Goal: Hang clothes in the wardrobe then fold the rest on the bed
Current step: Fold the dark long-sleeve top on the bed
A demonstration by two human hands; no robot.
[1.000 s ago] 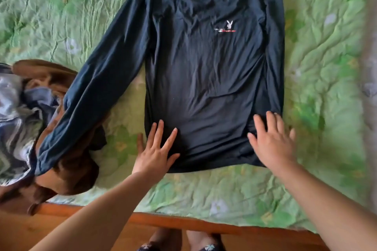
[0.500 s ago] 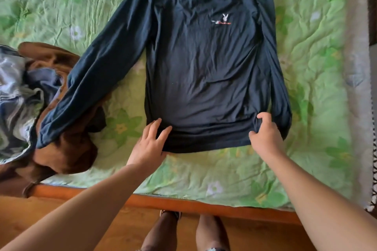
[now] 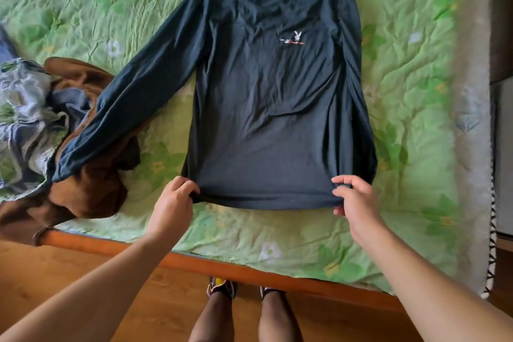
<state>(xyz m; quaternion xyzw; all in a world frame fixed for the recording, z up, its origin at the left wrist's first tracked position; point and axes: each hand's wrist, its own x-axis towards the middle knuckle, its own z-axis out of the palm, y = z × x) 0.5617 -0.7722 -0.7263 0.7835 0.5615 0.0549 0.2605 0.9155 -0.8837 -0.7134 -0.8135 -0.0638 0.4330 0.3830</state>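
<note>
Both hands, left (image 3: 173, 203) and right (image 3: 354, 200), pinch the dark shirt's (image 3: 272, 108) hem corners.

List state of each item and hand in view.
Shirt: flat, face up, unfolded, hem pinched at both corners.
Left sleeve: spread out, cuff on the brown garment.
Brown garment: crumpled.
Patterned cloth: crumpled.
Left hand: gripping hem.
Right hand: gripping hem.

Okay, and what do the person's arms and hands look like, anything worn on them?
Both forearms are bare right up to the frame edge, with no sleeves in view. The left hand and right hand carry no gloves, and no rings, watch or bracelets are visible.
</note>
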